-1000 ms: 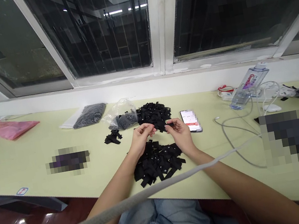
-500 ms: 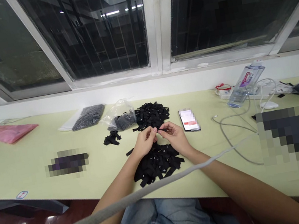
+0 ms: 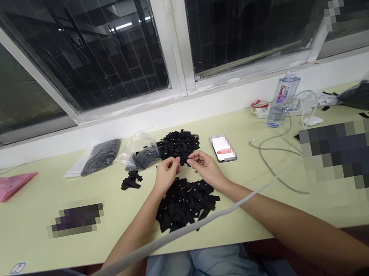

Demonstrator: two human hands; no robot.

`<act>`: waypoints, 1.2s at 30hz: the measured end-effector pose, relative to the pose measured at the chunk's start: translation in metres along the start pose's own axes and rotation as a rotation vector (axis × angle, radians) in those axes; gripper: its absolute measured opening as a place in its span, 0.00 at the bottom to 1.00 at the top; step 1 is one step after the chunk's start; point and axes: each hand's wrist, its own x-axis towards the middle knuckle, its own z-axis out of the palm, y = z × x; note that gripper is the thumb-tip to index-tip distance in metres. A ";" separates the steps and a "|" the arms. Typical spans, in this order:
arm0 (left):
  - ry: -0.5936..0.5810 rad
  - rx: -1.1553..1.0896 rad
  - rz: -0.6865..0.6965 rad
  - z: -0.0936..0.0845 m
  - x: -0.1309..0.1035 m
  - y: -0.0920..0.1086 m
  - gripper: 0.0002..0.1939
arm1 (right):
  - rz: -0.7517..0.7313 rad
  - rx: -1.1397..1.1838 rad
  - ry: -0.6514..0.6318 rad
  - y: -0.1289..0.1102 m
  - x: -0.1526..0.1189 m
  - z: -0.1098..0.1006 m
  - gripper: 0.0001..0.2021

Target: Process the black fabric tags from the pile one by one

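Observation:
My left hand is closed, with thumb and forefinger pinched together. Whatever sits in that pinch is too small to make out. Close to its right, my right hand also has its thumb and forefinger together, and a narrow gap separates the two hands. Any item in the right fingertips cannot be made out. Both hands hover between two heaps of short black fabric strips: a far heap just beyond the fingertips and a near heap below the wrists. Small white marks show on several near strips.
A clear plastic bag of black pieces lies left of the far heap, beside a small cluster of strips. A phone lies to the right. A tilted bottle rests by cables. A grey cord crosses in front.
My hands have drawn slightly apart; their fingertips were nearly touching before. The camera view has turned, so things on the table appear farther left.

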 end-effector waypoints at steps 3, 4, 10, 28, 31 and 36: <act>-0.048 0.134 0.017 -0.008 0.024 0.002 0.24 | -0.012 -0.126 0.076 0.006 0.004 -0.005 0.12; -0.058 0.173 0.041 -0.013 0.036 0.004 0.24 | -0.015 -0.170 0.082 0.008 0.004 -0.007 0.11; 0.120 0.474 0.083 -0.052 0.101 0.025 0.22 | -0.048 -0.346 -0.081 0.007 -0.002 -0.007 0.07; -0.151 0.605 0.113 -0.047 -0.112 -0.016 0.26 | -0.261 -0.779 -0.379 0.014 -0.014 0.004 0.07; -0.151 0.579 0.107 -0.041 -0.104 -0.011 0.26 | -0.230 -0.678 -0.364 0.014 -0.012 0.004 0.05; -0.140 0.484 0.149 -0.036 -0.059 0.010 0.22 | -0.151 -0.393 -0.320 0.014 -0.008 0.000 0.06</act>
